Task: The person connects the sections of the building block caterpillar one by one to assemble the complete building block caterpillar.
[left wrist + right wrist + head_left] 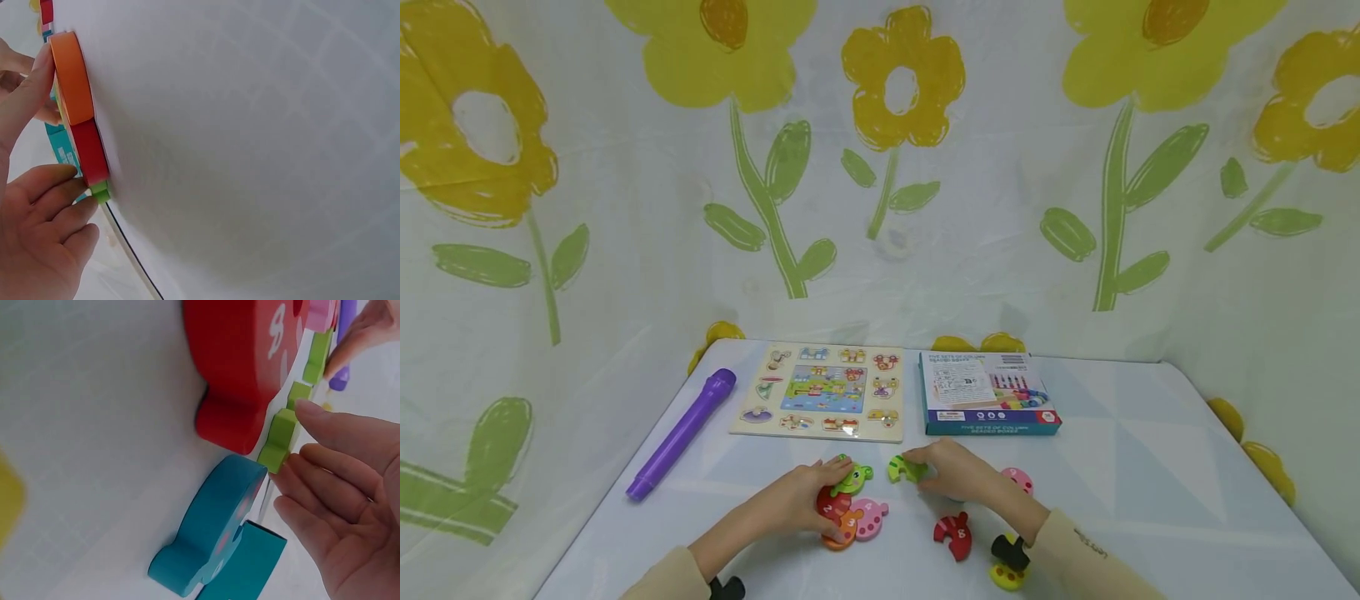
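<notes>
Green striped piece (907,468) is what I watch from my remote seat, near the middle of the desk (1142,467). At the back lie a puzzle board (760,431) and a teal-edged box (990,396), probably to leave room in front, with a purple microphone-shaped toy (681,435) off left. The left hand (808,498) has a touching cluster (833,505) in its grip, thumb at the orange piece (841,533), fingers by the green head piece (853,479), seemingly to steady it. The right hand (953,471) pinches the striped piece at its edge, likely for finer control. I read "FIVE SETS OF COLUMN" on the box and a white 8 on a loose red piece (953,535).
</notes>
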Demonstrator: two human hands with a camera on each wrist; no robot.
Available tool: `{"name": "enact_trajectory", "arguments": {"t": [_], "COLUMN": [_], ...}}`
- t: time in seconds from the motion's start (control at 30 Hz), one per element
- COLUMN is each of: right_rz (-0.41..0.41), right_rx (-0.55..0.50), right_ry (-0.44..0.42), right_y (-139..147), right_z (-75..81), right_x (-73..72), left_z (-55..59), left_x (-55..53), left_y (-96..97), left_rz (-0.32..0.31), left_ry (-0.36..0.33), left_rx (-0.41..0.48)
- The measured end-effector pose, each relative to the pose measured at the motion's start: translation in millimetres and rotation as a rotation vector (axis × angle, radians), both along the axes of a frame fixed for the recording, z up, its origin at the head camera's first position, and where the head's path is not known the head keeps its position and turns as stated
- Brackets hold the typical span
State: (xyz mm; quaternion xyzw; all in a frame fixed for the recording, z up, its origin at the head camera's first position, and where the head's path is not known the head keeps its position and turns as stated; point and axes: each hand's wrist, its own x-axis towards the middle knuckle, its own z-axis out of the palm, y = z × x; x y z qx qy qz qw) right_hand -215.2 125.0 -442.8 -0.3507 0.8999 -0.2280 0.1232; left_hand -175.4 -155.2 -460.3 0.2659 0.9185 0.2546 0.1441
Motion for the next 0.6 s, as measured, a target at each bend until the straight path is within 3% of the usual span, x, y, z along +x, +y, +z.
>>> {"name": "enact_trajectory", "arguments": {"t": [0.33, 0.6], "right_rz": [-0.064, -0.076], "right_rx": [0.031, 0.041], "right_ry": [-0.087, -0.106], "right_y": [1.9, 4.9], "right_z": [2.3, 0.6], "right_x": [8.9, 17.2], "left_z": [0.2, -1.0], "left_x": [-2.2, -3.7], "left_y": [-0.9, -0.8], "left_rz": [0.000, 0.004], "left_ry": [0.020, 0.019], "left_rx": [0.004, 0.001]}}
